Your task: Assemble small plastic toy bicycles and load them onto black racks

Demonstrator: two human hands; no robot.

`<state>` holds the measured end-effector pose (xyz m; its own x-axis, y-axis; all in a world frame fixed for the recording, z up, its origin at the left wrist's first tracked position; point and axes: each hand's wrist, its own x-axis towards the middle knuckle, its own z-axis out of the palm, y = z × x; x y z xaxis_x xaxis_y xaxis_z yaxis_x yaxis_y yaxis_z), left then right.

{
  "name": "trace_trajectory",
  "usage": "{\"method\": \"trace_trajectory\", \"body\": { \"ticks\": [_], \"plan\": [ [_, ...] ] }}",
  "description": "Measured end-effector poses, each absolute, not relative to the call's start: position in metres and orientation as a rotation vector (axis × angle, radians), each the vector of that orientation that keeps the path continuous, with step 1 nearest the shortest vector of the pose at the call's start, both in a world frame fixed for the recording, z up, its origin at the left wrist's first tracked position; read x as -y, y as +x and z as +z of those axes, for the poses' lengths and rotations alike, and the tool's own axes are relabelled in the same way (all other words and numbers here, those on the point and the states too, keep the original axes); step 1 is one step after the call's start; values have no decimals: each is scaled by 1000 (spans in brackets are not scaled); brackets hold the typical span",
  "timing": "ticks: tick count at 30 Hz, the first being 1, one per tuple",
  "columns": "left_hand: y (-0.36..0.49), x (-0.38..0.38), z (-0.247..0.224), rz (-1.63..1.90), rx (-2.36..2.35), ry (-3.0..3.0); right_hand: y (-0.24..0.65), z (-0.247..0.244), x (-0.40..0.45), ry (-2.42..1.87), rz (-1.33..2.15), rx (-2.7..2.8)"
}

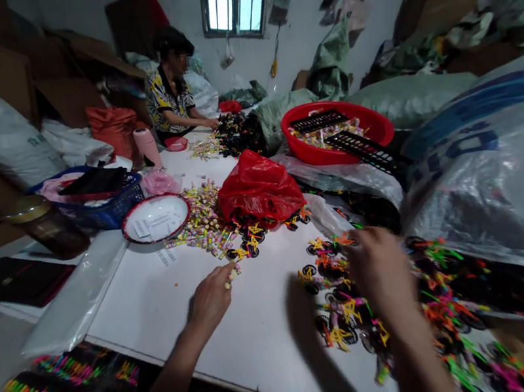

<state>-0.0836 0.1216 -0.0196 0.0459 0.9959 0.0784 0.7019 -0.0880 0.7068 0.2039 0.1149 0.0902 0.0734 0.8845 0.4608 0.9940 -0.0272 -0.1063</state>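
My left hand (211,300) reaches over the white table (150,306), its fingertips pinching a small striped candy stick (230,277). Just beyond it lies a loose pile of similar candy sticks (199,222). My right hand (380,267) is blurred, hanging over a scatter of small black-wheeled toy bicycles (338,296) with yellow and orange frames. Its fingers hide whatever lies directly below. More toy bicycles (249,241) sit partly under a red plastic bag (258,186).
A seated person (171,97) works at the far table end beside dark toy bicycles. A red basin (336,131) holds black trays. A clear bag of colourful bicycles (450,299) lies right. A plate (155,218), blue basket (103,198) and jar (48,226) stand left.
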Motion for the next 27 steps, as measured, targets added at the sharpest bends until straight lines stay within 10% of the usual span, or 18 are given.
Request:
{"method": "trace_trajectory", "body": {
  "ticks": [7,15,27],
  "plan": [
    [-63,-143,-24,447,-1770,2114,54,-2,-204,-1668,65,2430],
    [-85,-78,-34,1195,-1329,650,95,-22,-131,-1315,315,2352],
    [-59,-31,-30,1133,-1166,388,97,-17,-88,-2038,188,2016]
  ]
}}
